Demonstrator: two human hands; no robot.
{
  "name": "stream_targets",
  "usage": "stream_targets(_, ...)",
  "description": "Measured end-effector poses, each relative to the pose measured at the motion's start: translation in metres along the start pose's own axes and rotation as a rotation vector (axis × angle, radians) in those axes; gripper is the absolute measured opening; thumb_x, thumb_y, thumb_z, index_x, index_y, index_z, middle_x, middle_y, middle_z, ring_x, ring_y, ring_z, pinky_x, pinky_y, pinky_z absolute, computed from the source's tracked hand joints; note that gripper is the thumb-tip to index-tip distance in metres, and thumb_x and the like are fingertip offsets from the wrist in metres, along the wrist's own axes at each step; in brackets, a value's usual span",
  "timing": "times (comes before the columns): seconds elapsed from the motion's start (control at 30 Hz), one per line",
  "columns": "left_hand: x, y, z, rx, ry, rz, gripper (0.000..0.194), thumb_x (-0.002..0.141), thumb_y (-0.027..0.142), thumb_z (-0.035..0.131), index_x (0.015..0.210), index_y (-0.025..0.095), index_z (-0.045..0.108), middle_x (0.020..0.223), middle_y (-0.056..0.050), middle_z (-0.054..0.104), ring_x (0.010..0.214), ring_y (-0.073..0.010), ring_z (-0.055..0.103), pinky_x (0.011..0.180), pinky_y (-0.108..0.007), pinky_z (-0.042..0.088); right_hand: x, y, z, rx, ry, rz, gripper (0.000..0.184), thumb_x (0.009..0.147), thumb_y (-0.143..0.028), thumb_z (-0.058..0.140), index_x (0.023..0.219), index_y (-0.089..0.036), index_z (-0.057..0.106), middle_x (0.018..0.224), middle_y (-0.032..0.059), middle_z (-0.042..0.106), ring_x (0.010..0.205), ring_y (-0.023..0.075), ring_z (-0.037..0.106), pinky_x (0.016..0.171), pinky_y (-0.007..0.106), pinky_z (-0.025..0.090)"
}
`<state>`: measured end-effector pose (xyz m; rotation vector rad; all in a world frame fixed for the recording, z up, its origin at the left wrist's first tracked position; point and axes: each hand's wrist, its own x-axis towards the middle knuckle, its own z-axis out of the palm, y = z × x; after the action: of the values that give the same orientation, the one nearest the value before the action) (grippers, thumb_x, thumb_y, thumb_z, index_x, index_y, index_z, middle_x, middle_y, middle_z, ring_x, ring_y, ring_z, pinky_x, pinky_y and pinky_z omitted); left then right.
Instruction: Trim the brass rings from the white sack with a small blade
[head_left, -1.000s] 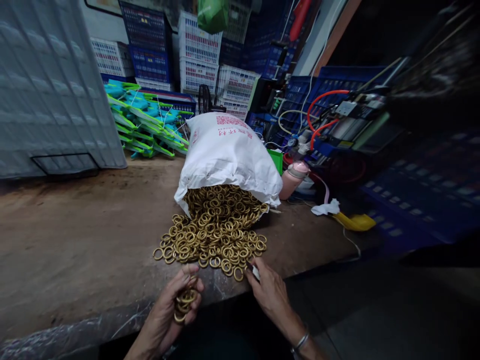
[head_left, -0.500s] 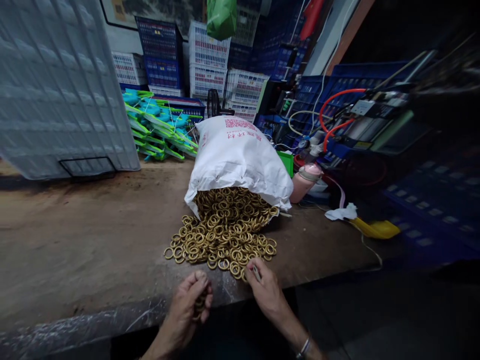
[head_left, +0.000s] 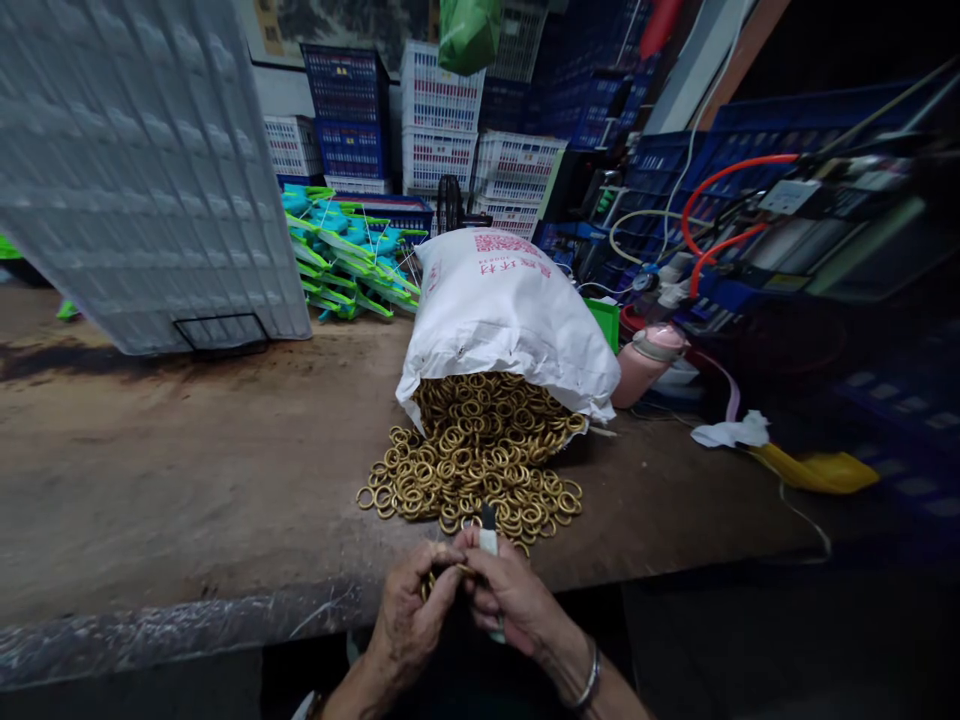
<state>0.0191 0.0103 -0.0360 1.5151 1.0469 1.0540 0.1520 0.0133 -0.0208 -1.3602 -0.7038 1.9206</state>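
I've got left hand (head_left: 417, 605) curled round gold-coloured metal rings (head_left: 427, 587), right hand (head_left: 517, 597) grip pinching a slim white-and-black tool (head_left: 488, 544), hands meeting, probably for steadiness. Beyond, loose ring pile (head_left: 465, 480) on brown wooden desk (head_left: 187, 480); white woven sack (head_left: 510, 310) lies mouth-forward, presumably for reach.

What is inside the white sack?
Gold-colored rings show in the open mouth of the sack, with more heaped on the table in front. The sack's material covers whatever lies deeper.
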Motion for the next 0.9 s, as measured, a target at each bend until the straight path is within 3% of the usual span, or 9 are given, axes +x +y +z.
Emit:
stream_targets(0.07,0.0,0.002,-0.001,0.066,-0.005,-0.012,0.015,0.08,0.022,0.051,0.075,0.017,0.064,0.069,-0.003,0.064,0.068,-0.0161,0.058,0.068,-0.025,0.043,0.001,0.002,-0.002,-0.108,0.068,-0.055,0.021,0.072,-0.04,0.049,0.081,-0.022,0.042,0.049,-0.0111,0.042,0.032,0.0022,0.019,0.033,0.016,0.015)
stream_targets(0.17,0.002,0.002,-0.002,0.132,0.005,-0.003,0.017,0.081,0.023,0.048,0.073,0.016,0.061,0.067,-0.002,0.062,0.064,-0.0146,0.056,0.063,-0.024,0.042,0.001,0.003,-0.007,-0.376,0.204,-0.278,0.026,0.077,-0.045,0.044,0.073,-0.02,0.044,0.051,-0.0081,0.042,0.04,0.0052,0.032,0.041,0.018,0.026)
stream_targets(0.3,0.004,-0.002,-0.002,0.165,0.037,0.021,0.015,0.079,0.023,0.049,0.071,0.016,0.059,0.065,-0.001,0.06,0.062,-0.0137,0.054,0.061,-0.023,0.04,0.001,0.004,-0.01,-0.61,0.214,-0.458,0.028,0.078,-0.045,0.045,0.067,-0.019,0.046,0.058,-0.0053,0.042,0.056,0.0092,0.039,0.054,0.021,0.034)
stream_targets(0.47,0.006,0.002,-0.004,0.039,-0.041,-0.108,0.02,0.081,0.028,0.049,0.068,0.015,0.059,0.066,-0.001,0.061,0.064,-0.0134,0.053,0.064,-0.023,0.04,0.006,0.006,-0.009,-0.599,0.194,-0.402,0.026,0.077,-0.043,0.044,0.065,-0.019,0.045,0.055,-0.0049,0.044,0.053,0.0099,0.041,0.053,0.022,0.034)
stream_targets(0.73,0.006,0.001,-0.003,-0.408,-0.17,-0.534,0.032,0.075,0.047,0.053,0.069,0.016,0.053,0.049,0.007,0.043,0.037,-0.0046,0.032,0.035,-0.016,0.023,0.015,0.017,-0.011,-0.411,0.178,-0.281,0.028,0.079,-0.045,0.045,0.067,-0.02,0.044,0.046,-0.009,0.04,0.038,0.0052,0.03,0.042,0.019,0.027)
stream_targets(0.9,0.003,-0.002,-0.003,-0.551,-0.168,-0.593,0.031,0.075,0.047,0.054,0.071,0.016,0.051,0.052,0.007,0.043,0.035,-0.0027,0.031,0.031,-0.014,0.02,0.013,0.015,-0.009,-0.393,0.175,-0.299,0.03,0.08,-0.046,0.044,0.066,-0.019,0.046,0.047,-0.0079,0.041,0.04,0.0059,0.032,0.043,0.019,0.028)
